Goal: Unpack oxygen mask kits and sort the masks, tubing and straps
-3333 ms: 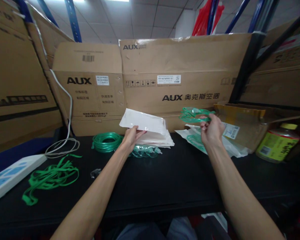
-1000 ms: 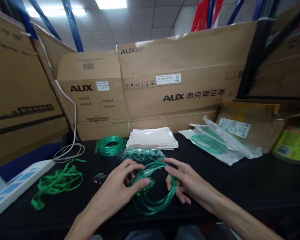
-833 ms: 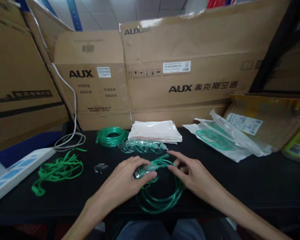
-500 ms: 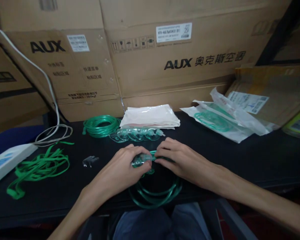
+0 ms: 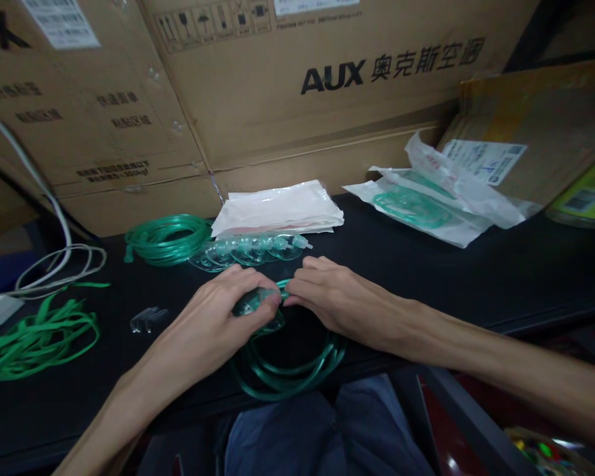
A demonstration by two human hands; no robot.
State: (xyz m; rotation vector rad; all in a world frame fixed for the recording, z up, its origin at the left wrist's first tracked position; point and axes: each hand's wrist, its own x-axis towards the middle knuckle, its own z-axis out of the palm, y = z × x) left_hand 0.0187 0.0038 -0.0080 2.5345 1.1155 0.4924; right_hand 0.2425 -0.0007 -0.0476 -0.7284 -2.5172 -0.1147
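My left hand (image 5: 228,299) is closed round a clear green oxygen mask (image 5: 252,303), with much of the mask hidden behind the fingers. Close against it, the fingers of my right hand (image 5: 332,296) pinch green tubing (image 5: 282,391) near the mask's connector. The joint between tube and mask is partly covered by my fingertips. Below both hands the tubing hangs in loose loops at the table's front edge. Just beyond them lies an overlapping row of clear green masks (image 5: 248,249) with pale connectors.
Behind the masks are a coil of green tubing (image 5: 171,239) and white pouches (image 5: 280,210). Opened packets (image 5: 421,210) lie at right before a carton (image 5: 550,132). Green straps (image 5: 44,337), small clear clips (image 5: 147,318) and a white cable (image 5: 54,198) are at left. Large boxes (image 5: 277,142) stand behind.
The head view has shifted, so most things sit further left and higher. Both hands keep their hold on mask and tubing; the left hand has turned the mask slightly.
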